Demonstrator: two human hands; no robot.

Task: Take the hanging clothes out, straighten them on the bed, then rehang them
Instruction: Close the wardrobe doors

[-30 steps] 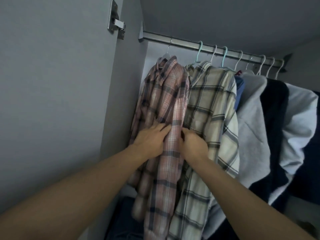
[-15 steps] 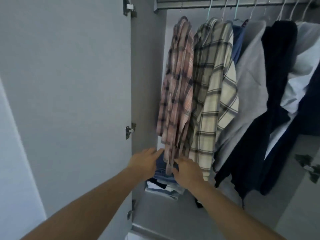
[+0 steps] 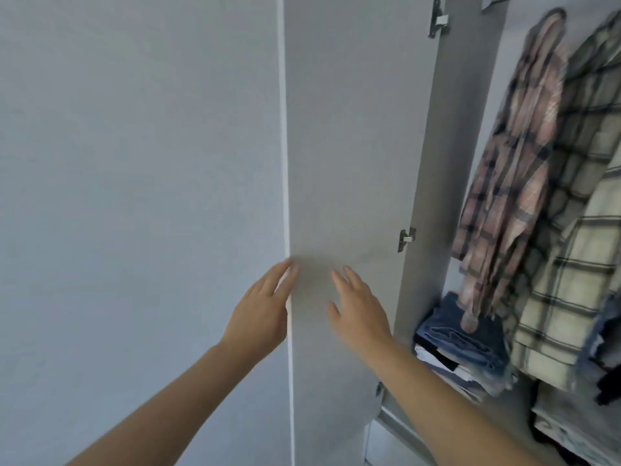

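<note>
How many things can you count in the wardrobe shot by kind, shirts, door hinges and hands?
Plaid shirts: 2, a pink shirt and a cream shirt
Door hinges: 2, a top hinge and a lower hinge
Hands: 2, the left hand and the right hand, both open
Total: 6

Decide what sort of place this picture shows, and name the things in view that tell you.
Most likely a bedroom wardrobe standing open. Plaid shirts hang inside, folded clothes are stacked below them, and a hinged door stands swung out, with both hands empty in front of it.
</note>
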